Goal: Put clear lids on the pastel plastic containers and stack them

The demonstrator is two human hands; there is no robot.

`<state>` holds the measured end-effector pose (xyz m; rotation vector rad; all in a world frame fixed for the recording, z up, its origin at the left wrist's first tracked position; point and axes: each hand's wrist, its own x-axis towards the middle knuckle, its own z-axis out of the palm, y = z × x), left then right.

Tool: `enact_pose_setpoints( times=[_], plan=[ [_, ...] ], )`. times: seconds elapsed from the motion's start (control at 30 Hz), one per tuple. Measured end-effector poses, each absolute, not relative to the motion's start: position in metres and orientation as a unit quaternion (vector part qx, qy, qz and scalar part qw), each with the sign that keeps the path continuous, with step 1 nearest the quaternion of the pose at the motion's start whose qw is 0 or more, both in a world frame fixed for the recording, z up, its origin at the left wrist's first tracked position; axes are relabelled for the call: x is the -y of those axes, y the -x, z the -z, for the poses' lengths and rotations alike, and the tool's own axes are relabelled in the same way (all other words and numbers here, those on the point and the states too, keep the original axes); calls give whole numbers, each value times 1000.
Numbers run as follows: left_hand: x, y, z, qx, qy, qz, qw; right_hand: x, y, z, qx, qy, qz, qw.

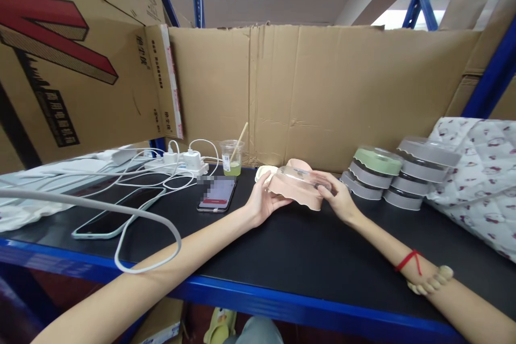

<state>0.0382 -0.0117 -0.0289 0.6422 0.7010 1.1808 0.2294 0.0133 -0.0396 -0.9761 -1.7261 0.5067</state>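
Observation:
Above the black tabletop, both hands hold a pink wavy-edged round container with a clear cover (298,189), tilted. My left hand (262,200) grips its left edge, the thumb reaching under the front. On the right edge, my right hand (335,196) is closed with its fingers over the clear top. Just behind it are a pink rounded piece (299,164) and a cream-coloured piece (264,172), both partly hidden. Similar containers with clear tops stand stacked to the right, a green one (378,161) over grey ones (422,169).
Left of my hands lie a lit phone (217,193), another phone (119,214) and a power strip (189,164) with tangled white cables. A plastic cup (231,157) with a straw stands behind. Cardboard (322,97) walls the back; a patterned white quilted cloth (479,183) lies at right.

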Motion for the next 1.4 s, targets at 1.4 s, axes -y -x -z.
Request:
enact_pose_setpoints(
  times=[1.4],
  plan=[
    [13,-38,35,-353,-412,-485,686,11,-203,31,510,517,-534,433]
  ],
)
